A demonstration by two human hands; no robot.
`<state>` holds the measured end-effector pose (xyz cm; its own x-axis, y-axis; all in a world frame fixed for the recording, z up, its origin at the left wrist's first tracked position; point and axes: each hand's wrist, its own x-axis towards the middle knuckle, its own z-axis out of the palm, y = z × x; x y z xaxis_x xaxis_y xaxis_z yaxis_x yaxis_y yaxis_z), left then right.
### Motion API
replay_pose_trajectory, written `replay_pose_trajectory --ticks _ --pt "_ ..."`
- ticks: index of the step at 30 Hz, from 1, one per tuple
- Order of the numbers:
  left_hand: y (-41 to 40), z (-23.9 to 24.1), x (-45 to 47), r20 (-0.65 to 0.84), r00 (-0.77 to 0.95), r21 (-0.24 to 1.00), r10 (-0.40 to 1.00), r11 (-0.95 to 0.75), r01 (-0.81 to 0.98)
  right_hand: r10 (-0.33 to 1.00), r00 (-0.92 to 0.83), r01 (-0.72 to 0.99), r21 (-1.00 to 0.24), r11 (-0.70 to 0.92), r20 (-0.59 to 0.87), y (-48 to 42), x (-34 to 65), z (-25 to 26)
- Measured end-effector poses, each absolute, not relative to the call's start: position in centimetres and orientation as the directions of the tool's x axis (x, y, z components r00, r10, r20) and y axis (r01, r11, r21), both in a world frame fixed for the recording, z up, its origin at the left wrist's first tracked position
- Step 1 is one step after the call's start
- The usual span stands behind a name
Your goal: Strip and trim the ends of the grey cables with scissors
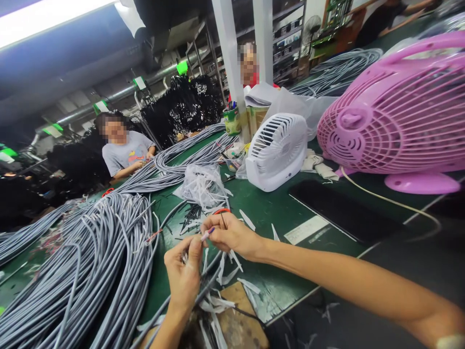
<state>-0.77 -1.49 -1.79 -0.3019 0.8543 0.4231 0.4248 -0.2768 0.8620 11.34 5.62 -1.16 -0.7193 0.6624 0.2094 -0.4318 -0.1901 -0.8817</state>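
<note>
Wire end (pixel 205 236), pale with a bluish tip, held above the green surface (pixel 262 206). Likely light, bendy, delicate; best taken just behind the tip. From where I stand, left hand (pixel 184 271) pinches the pale part, right hand (pixel 229 234) the bluish tip. Grey cable coils (pixel 96 247) heaped leftward; white fan (pixel 278 152) beyond.

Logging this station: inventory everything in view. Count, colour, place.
cables: many, grey, mostly left
held piece: one, whitish and purple, centre
plastic bag: one, clear, centre
strips: many, white, centre
bits: many, black, beside bag
large fan: one, pink, right
small fan: one, white, middle
slab: one, black, near fans
pot: one, green, by posts
posts: two, white, back
board: one, brown, front
table: one, green, centre
bundles: many, black, back
coworkers: three, mixed clothes, back
left hand: one, bare, pinching piece
right hand: one, bare, pinching piece
</note>
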Motion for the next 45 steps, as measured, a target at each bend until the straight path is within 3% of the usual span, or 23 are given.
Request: replay_pose_trajectory --ticks 3,8,11,17,21,26,31,34,36,38,41,43,45 --pt "-1.6 -1.4 -0.7 0.439 -0.326 0.843 0.838 -0.258 0.471 0.702 -0.665 -0.390 -0.920 -0.038 0.252 5.5 11.4 -1.0" --pt "-1.3 -0.5 -0.6 0.691 -0.330 0.618 0.643 -0.290 0.730 0.731 -0.606 -0.325 -0.936 0.133 0.314 4.1 11.5 -1.0" --pt "-0.9 -0.2 -0.9 0.731 -0.332 0.563 0.595 -0.252 0.787 0.670 -0.634 -0.304 -0.921 0.243 0.386 3.2 11.6 -1.2" --pt "-1.0 -0.2 -1.4 0.676 -0.309 0.605 0.669 -0.263 0.752 0.822 -0.333 -0.119 -0.886 0.449 0.461 4.2 11.4 -1.5" --pt "-1.3 -0.5 -1.3 0.628 -0.206 0.597 0.751 -0.294 0.746 0.729 -0.404 0.003 -0.796 0.606 0.553 5.1 11.4 -1.5" --pt "-1.4 -0.2 -1.5 0.710 -0.056 0.408 0.702 -0.345 0.845 0.593 -0.418 0.071 -0.626 0.777 0.688 5.0 11.5 -2.0" --pt "-1.0 -0.9 -1.5 0.750 0.092 0.178 0.655 -0.335 0.925 0.490 -0.496 0.046 -0.541 0.840 0.717 4.6 11.3 -2.6" --pt "-0.8 -1.5 -1.6 0.742 0.199 0.024 0.640 -0.323 0.946 0.483 -0.533 0.014 -0.564 0.826 0.695 4.9 11.7 -2.3" --pt "-0.9 -1.6 -1.7 0.715 0.297 -0.032 0.633 -0.395 0.918 0.566 -0.539 0.030 -0.657 0.753 0.624 5.6 12.3 -1.5" --pt "-1.1 -1.3 -1.8 0.669 0.384 0.018 0.637 -0.530 0.848 0.665 -0.574 0.048 -0.791 0.610 0.478 6.6 12.8 -0.7" --pt "-1.5 -0.5 -1.8 0.664 0.325 0.259 0.673 -0.615 0.744 0.655 -0.706 -0.005 -0.927 0.376 0.269 7.5 12.9 -0.1" --pt "-1.4 -0.1 -1.9 0.679 0.091 0.458 0.728 -0.517 0.723 0.677 -0.660 -0.054 -0.920 0.389 0.325 7.1 12.5 -0.3" --pt "-1.0 0.0 -2.0 0.625 -0.172 0.637 0.761 -0.371 0.676 0.668 -0.542 -0.061 -0.817 0.574 0.510 6.1 12.0 -0.8"
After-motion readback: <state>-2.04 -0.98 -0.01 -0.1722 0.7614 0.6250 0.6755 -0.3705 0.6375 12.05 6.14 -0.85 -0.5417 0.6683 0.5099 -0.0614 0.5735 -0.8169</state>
